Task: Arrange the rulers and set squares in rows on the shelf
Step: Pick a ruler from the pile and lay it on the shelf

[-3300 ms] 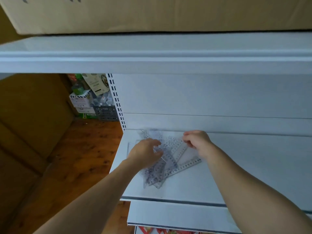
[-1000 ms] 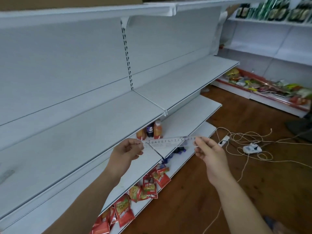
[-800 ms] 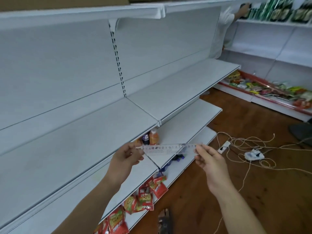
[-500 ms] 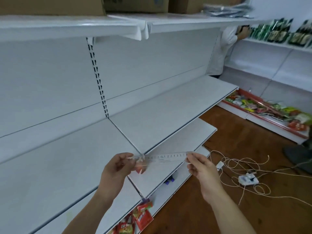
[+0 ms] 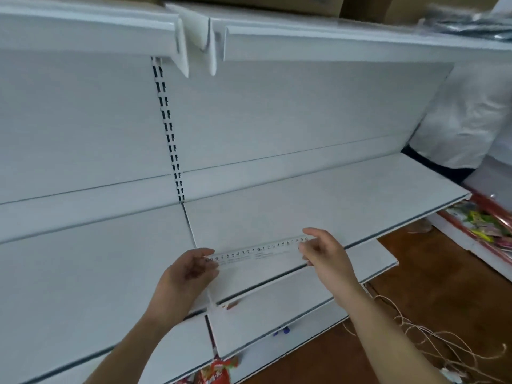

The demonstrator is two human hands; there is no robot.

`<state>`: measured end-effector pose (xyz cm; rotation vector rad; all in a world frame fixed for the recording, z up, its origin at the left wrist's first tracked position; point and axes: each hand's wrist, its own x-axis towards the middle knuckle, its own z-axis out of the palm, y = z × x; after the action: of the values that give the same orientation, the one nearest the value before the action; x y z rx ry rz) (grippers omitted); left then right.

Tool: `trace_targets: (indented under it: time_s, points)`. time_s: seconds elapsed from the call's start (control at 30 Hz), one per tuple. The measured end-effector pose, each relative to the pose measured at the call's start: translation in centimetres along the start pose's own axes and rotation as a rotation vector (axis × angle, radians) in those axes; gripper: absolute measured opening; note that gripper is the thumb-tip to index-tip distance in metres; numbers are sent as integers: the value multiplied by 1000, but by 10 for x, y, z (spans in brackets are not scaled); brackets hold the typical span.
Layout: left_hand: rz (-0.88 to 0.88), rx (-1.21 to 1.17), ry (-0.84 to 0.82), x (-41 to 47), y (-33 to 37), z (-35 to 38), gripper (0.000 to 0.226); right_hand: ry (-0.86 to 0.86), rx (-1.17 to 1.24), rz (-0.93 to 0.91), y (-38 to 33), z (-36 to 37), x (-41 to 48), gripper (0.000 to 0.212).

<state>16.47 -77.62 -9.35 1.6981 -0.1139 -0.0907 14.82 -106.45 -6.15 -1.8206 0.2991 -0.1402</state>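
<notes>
The white shelf (image 5: 332, 195) fills most of the view, and its board from 12 to 3 o'clock lies bare before us. We judge that we are at the placing step: one piece is carried to the board and not yet let go.

Our left hand (image 5: 185, 278), at 7 o'clock, pinches one end of it. Our right hand (image 5: 324, 256), at 5 o'clock, pinches the other end between thumb and fingers.

The piece is a clear ruler (image 5: 260, 252), held nearly level just below centre, over the front part of that board. We cannot tell whether it touches the board.

Next, we think, it must go down flat, square to the front edge, so that a row can start from it. Then both pinches can loosen.

We count one shelf level in use, two hands, one ruler, and no set squares in view.
</notes>
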Motion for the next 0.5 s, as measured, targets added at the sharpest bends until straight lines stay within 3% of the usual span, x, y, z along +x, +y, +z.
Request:
trace_targets:
  time_s: [0.13, 0.3, 0.4, 0.5]
  points:
    - [-13, 212, 128, 15, -1, 9, 32, -235, -214, -134, 0, -17, 46, 36]
    - [107, 659, 210, 43, 0, 9, 29, -297, -536, -428, 9, -24, 104, 32]
    - [154, 745, 236, 64, -1, 11, 29, -307, -686, -631, 15, -23, 141, 33]
    - [122, 751, 247, 78, -3, 14, 31, -340, -653, -620, 22, -18, 170, 34]
